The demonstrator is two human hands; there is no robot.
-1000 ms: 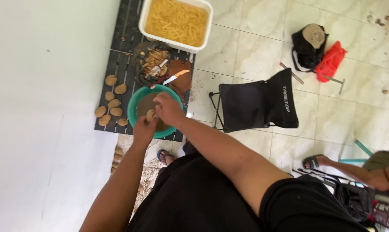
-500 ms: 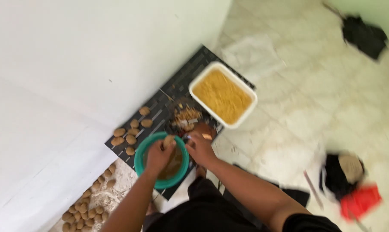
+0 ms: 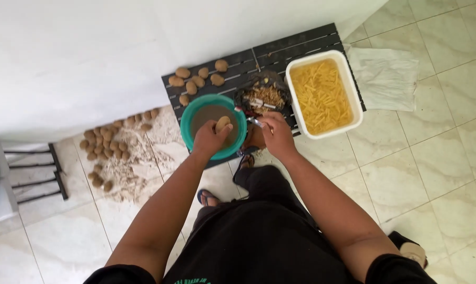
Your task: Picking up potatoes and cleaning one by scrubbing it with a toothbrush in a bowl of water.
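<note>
Far to your left, a black metal rack (image 3: 35,171) lies on the tiled floor. Next comes a loose heap of unpeeled potatoes (image 3: 109,147) on a patch of dirt, about twenty of them, too crowded to count exactly. Further right, six more potatoes (image 3: 196,80) sit in a small group on the black slatted mat (image 3: 301,44), just above the bowl.

There is one green bowl (image 3: 188,134), holding murky brown water. Your left hand (image 3: 209,139) is over it, fingers closed around a single potato (image 3: 222,124), which rests at your fingertips just above the water, inside the bowl's rim. That potato sits at the upper end of your grip, half showing past your fingers.

Just to the right, your right hand (image 3: 276,134) is curled around a small peeler (image 3: 252,121) with a pale blade that points toward the bowl, its tip near the rim and close to the held potato but not touching it. Above this hand lies one dark pile of peelings (image 3: 264,94).

Next is one white rectangular tub (image 3: 353,113) full of yellow cut potato strips. At the far right, one white cloth (image 3: 387,76) lies flat on the floor, just beside the mat.
</note>
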